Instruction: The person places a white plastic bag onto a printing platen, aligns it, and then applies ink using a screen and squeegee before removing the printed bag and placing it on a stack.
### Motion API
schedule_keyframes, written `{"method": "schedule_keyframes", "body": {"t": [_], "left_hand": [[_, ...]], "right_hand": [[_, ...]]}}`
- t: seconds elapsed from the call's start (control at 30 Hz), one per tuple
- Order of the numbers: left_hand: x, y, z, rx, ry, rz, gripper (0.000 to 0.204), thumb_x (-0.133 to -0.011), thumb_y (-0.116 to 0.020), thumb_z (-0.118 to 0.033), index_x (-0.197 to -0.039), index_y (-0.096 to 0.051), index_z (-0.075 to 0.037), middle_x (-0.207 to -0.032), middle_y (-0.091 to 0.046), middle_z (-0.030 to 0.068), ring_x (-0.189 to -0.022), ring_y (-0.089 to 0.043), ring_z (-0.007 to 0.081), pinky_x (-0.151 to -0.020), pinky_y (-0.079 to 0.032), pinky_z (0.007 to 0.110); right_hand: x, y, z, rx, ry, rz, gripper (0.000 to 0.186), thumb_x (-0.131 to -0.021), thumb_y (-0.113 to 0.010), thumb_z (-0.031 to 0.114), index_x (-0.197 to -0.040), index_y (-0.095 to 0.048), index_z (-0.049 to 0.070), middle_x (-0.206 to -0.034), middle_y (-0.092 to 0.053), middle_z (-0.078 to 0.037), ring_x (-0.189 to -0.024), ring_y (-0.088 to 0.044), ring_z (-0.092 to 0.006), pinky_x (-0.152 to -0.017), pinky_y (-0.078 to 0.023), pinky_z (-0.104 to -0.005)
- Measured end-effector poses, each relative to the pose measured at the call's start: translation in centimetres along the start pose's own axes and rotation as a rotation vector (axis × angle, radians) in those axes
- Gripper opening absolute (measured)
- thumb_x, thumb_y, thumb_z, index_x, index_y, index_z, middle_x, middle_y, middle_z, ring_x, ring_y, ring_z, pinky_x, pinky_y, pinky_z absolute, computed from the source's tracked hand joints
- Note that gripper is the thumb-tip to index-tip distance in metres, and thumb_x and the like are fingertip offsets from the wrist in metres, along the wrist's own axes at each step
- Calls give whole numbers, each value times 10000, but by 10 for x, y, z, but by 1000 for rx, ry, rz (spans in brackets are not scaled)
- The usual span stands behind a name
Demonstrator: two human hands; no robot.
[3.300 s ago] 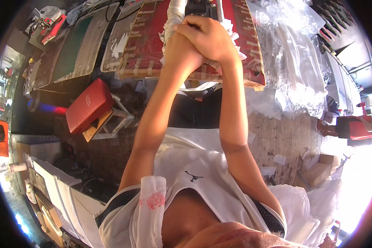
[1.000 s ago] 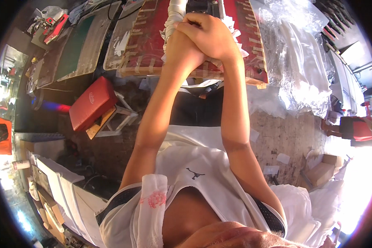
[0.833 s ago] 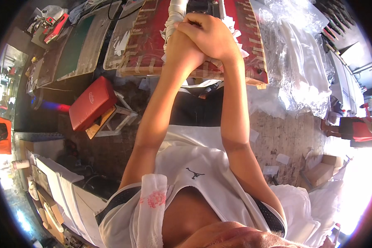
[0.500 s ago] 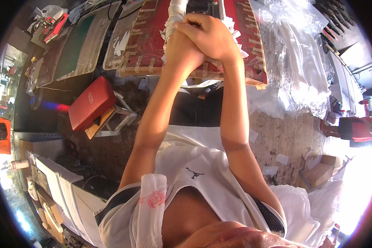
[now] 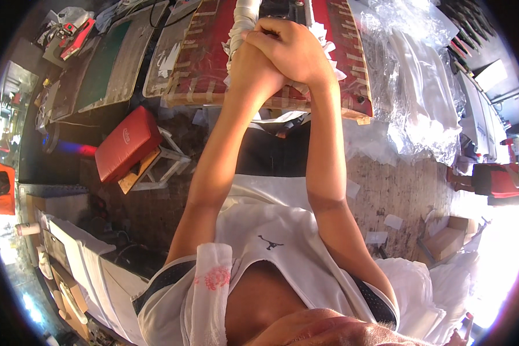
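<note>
My right hand (image 5: 294, 55) lies over my left hand (image 5: 251, 72), its fingers curled around it. The left hand's fingers are hidden underneath. Both rest at a white wrapped roll (image 5: 245, 12) with crumpled white strips (image 5: 330, 60) beside it, on a red board (image 5: 346, 52) edged with tape. A dark metal fitting (image 5: 279, 8) shows beyond my hands.
Worn boards (image 5: 101, 63) lie to the left, near a red padded block (image 5: 127, 144) on a wooden stool (image 5: 161, 173). Crumpled clear plastic (image 5: 421, 104) covers the right side. A person in red and dark clothing (image 5: 490, 181) is at the far right. Boxes (image 5: 447, 236) sit below.
The surroundings have shifted slightly in the picture since the oldest frame. My hands remain clasped in nearly the same place over the roll.
</note>
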State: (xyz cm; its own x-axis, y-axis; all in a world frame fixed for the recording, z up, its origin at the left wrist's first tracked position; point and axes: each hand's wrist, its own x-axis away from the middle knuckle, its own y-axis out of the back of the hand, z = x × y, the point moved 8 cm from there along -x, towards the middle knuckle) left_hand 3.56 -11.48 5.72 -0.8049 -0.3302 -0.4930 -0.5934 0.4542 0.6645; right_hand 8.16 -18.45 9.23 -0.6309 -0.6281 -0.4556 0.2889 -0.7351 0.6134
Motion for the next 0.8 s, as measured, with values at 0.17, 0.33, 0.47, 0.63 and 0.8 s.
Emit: {"method": "schedule_keyframes", "body": {"t": [0.17, 0.33, 0.47, 0.63, 0.8], "left_hand": [[1, 8, -7, -27, 2, 6, 494, -799, -777, -295, -1188, -644, -21, -1037, -748, 195, -953, -729, 390, -814, -586, 491], [2, 13, -13, -46, 2, 8, 501, -792, -782, -301, -1188, -646, -25, -1037, -748, 193, -955, -729, 389, -814, -586, 492], [3, 14, -11, -30, 33, -2, 515, -774, -794, -306, -1180, -651, -24, -1033, -748, 193, -956, -729, 389, -815, -586, 495], [3, 13, -12, -34, 24, 26, 524, -765, -798, -298, -1182, -646, -20, -1027, -749, 195, -949, -731, 392, -812, -589, 496], [3, 12, -10, -32, 46, 24, 515, -785, -785, -294, -1190, -636, -13, -1029, -748, 204, -943, -731, 393, -806, -590, 494]], "right_hand": [[0, 1, 1, 0, 4, -10, 394, -928, -664, 430, -947, -718, 40, -815, -688, -178, -740, -651, -344, -730, -503, -405], [0, 1, 1, -2, 11, -21, 396, -929, -660, 433, -950, -717, 42, -821, -690, -181, -748, -654, -352, -731, -502, -410], [0, 1, 2, 11, 10, -18, 397, -928, -659, 433, -945, -715, 40, -823, -690, -183, -747, -653, -355, -731, -502, -412], [0, 3, 3, 3, -19, -26, 393, -868, -647, 434, -913, -775, 65, -852, -727, -203, -837, -692, -421, -771, -549, -475], [0, 3, 3, -9, -5, -41, 394, -868, -644, 432, -902, -772, 61, -834, -721, -208, -828, -690, -424, -766, -550, -478]]}}
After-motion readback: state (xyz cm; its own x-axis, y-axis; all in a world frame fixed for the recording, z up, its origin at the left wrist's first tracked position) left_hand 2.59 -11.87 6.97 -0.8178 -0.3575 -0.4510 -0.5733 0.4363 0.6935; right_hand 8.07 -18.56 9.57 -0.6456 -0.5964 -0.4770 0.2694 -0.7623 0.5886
